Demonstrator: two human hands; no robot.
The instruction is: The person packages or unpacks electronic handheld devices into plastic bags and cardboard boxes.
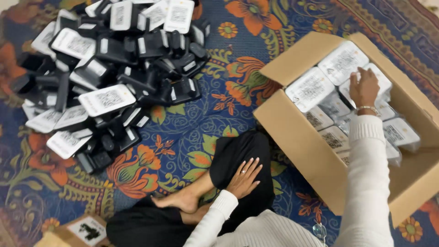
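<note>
Left hand [244, 178] lies flat, fingers spread and holding nothing, on black-trousered knee [240, 153]. Right hand [364, 88] reaches into open cardboard box [302, 151], fingertips on a bagged white-faced device [366, 80]; whether its grip is closed, can't tell. Box full of bagged devices. Heap of black devices [109, 77] well apart on floral carpet [192, 132].

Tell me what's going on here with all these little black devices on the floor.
A person sits cross-legged on a patterned rug. Their right hand reaches into an open cardboard box and touches one of the bagged devices packed inside. Their left hand rests flat on their knee, holding nothing. A large pile of unbagged black devices with white label faces lies on the rug to the left. A smaller box sits at the lower left edge.
</note>
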